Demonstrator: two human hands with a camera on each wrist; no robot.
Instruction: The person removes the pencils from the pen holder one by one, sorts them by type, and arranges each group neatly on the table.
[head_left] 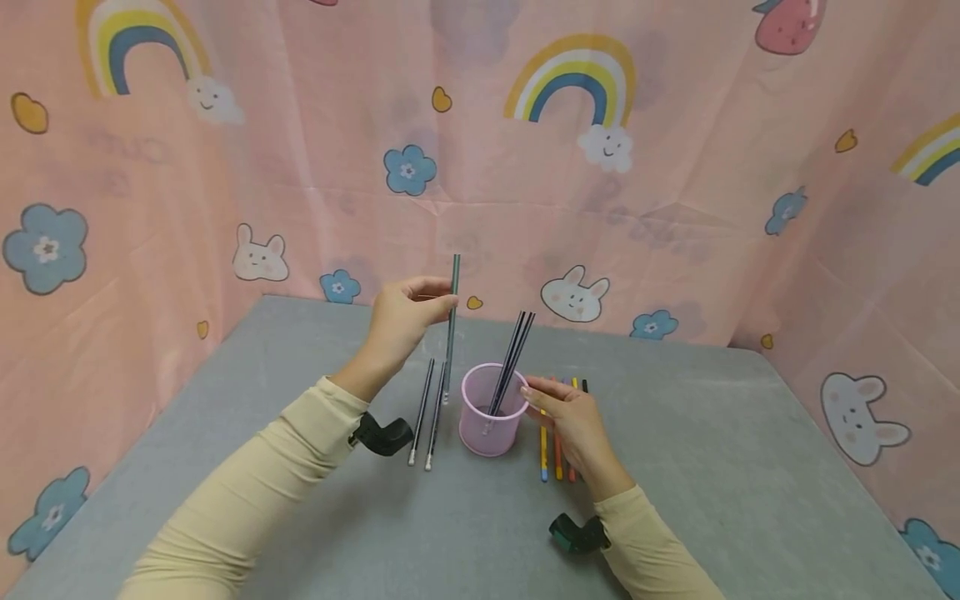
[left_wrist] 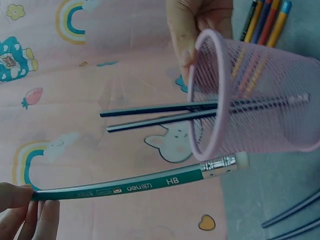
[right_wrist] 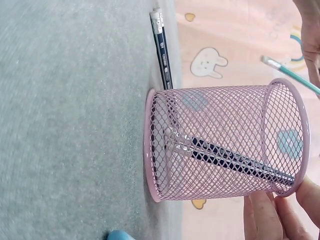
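My left hand (head_left: 397,325) pinches a green HB pencil (left_wrist: 120,188) near its upper end. The pencil hangs almost upright, eraser end down, just left of a pink mesh pen cup (head_left: 487,435). Thumb and fingers of my right hand (head_left: 576,423) hold the cup by the right side of its rim. Inside the cup, dark pencils (head_left: 513,362) lean to the right with their eraser ends at the bottom; the wrist views show two of them. The cup stands upright on the table.
Two dark pencils (head_left: 422,412) with white erasers lie left of the cup on the grey table (head_left: 750,483). Several coloured pencils (head_left: 543,454) lie to its right, partly hidden by my right hand. A pink patterned cloth (head_left: 480,225) hangs behind and at both sides.
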